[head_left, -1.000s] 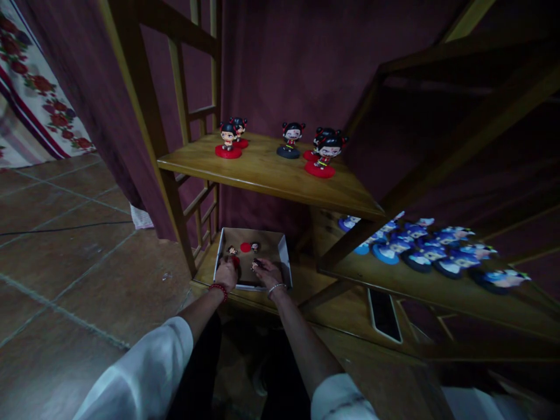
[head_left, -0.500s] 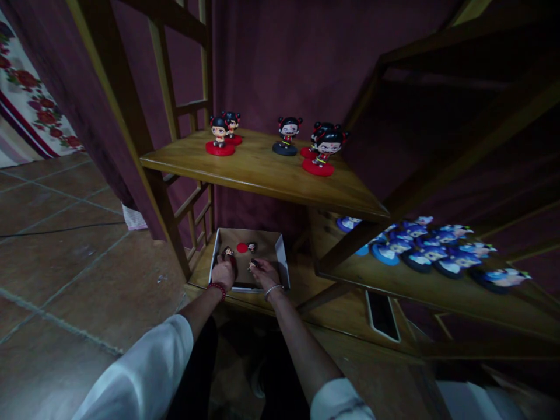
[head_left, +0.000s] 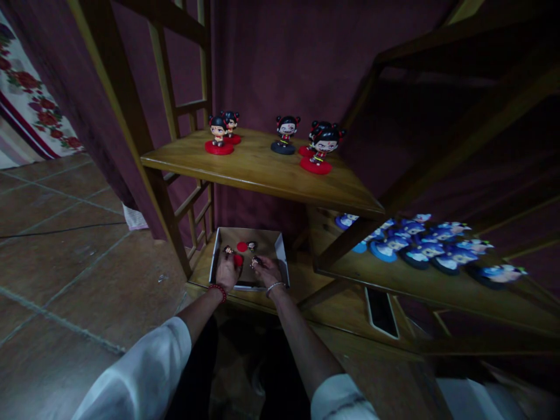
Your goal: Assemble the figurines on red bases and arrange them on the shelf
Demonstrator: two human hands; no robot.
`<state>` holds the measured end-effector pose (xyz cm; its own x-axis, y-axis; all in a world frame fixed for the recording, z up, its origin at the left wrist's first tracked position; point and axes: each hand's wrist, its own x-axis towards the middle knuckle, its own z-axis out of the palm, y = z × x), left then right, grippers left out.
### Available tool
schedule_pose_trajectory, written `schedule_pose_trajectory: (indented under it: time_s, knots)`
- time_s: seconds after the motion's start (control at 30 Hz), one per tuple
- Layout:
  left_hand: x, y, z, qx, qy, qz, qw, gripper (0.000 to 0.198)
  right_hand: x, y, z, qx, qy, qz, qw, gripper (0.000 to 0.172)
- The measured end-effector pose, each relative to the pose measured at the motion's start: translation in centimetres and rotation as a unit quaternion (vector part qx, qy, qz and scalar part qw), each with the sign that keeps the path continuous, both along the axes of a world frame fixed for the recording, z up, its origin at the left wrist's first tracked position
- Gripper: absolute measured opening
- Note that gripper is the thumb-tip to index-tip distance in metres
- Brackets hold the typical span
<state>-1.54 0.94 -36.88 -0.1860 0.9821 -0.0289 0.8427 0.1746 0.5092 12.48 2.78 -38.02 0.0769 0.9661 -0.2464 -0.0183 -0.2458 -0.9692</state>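
Observation:
Both hands are inside a shallow open cardboard box [head_left: 282, 256] on the lower shelf. In my left hand [head_left: 226, 273], the fingers close around a figurine [head_left: 228, 249] with a dark-haired head. A red round base [head_left: 238, 260] shows beside those fingers; whether it joins that figurine is unclear. My right hand [head_left: 268, 272] grips another small figurine [head_left: 254, 263] between thumb and fingers, its lower part hidden. Behind them in the box lies a dark-haired figurine [head_left: 251, 246], next to a red disc [head_left: 242, 247].
Above the box, a wooden shelf [head_left: 262, 169] bears several figurines, among them one on a black base [head_left: 283, 147]. To the right, several blue-and-white figurines [head_left: 422, 254] stand on another shelf. A phone [head_left: 382, 313] lies lower down. Wooden posts frame the left side.
My left hand has turned a little, so more of the red base shows beside its fingers. My right hand has shifted slightly with its figurine. The view has moved a little.

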Motion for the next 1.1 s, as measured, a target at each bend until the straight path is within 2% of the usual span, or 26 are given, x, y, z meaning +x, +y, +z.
schedule_pose_trajectory:
  time_s: [0.2, 0.37, 0.77, 1.1]
  knots:
    - [1.6, 0.1, 0.3, -0.043, -0.033, -0.103, 0.993, 0.045, 0.7, 0.3, 0.5, 0.019, -0.025, -0.014, 0.999, 0.046]
    - [2.3, 0.3, -0.3, -0.068, -0.035, -0.125, 0.989, 0.041, 1.5, 0.5, 0.0, 0.023, -0.053, -0.014, 0.998, 0.046]
    - [1.8, 0.9, -0.9, -0.1, -0.04, -0.119, 0.987, 0.039, 0.9, 1.7, -1.5, 0.052, -0.14, 0.062, 0.987, 0.025]
    - [-0.1, 0.8, -0.5, -0.12, -0.067, -0.084, 0.987, 0.03, 0.0, 2.1, -1.9, 0.053, -0.216, 0.115, 0.968, 0.019]
